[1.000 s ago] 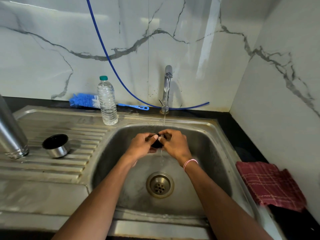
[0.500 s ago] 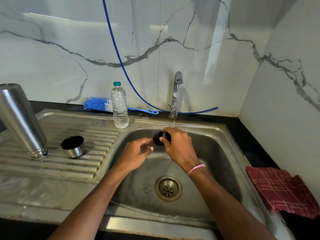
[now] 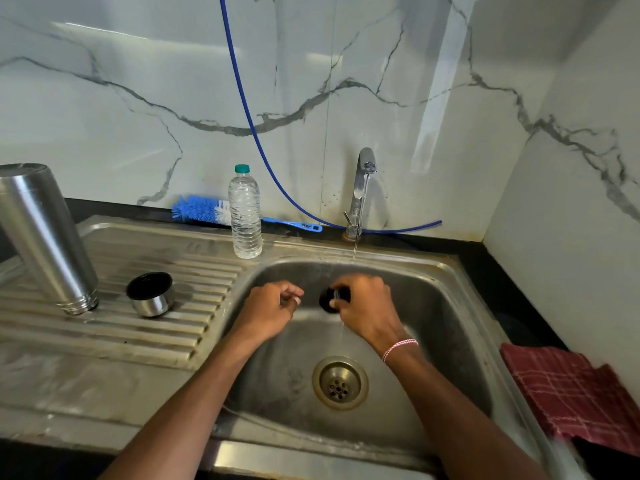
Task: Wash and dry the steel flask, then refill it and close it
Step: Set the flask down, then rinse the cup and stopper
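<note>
The flask point(image 3: 45, 237) stands mouth-down on the drainboard point(image 3: 104, 341), its cap point(image 3: 150, 294) beside it, both well left of the hands. The right hand point(image 3: 367, 306) grips the black stopper point(image 3: 327, 301) under the tap point(image 3: 362, 188) stream. The left hand point(image 3: 273, 306), just beside, is curled and holds nothing.

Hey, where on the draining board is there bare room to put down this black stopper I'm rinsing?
Free: the ribbed stretch of the drainboard between the steel cap and the basin, and the flat strip in front of the ribs. Crowded: the left end, where the upturned flask and cap stand close.
</note>
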